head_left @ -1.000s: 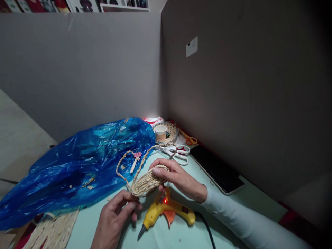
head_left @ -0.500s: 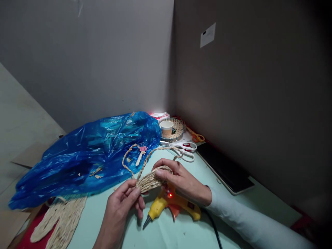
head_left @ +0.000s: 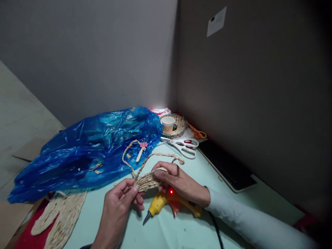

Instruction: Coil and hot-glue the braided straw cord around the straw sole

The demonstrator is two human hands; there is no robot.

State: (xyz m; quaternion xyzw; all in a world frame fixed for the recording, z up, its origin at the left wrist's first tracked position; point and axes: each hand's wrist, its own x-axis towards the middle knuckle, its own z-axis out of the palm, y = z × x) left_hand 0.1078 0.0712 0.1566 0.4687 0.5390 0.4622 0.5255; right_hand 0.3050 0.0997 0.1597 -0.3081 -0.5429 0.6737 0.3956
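Between my hands is a small woven piece [head_left: 149, 182] of braided straw cord laid in tight rows. My left hand [head_left: 121, 197] pinches its left end between thumb and fingers. On the right end, my right hand [head_left: 178, 178] grips with the thumb on top; the fingers behind are partly hidden. A loose braided cord [head_left: 153, 155] runs from the left end, looping up and over to the right. Below the piece a yellow glue gun [head_left: 157, 204] lies on the table, nozzle to the lower left, with a red light glowing. My right hand covers part of it.
A blue plastic bag [head_left: 90, 148] spreads at the left, with a pink binder clip [head_left: 143, 145] on its edge. White scissors [head_left: 188, 152], a paper cup [head_left: 168, 125] in a woven basket [head_left: 181, 126], and a dark tablet [head_left: 225, 166] lie behind. Another woven piece [head_left: 68, 214] sits front left.
Both hands keep hold of the woven piece, which has tilted slightly. The loose cord's end has shifted a little lower beside my right hand. The whole view has moved slightly.
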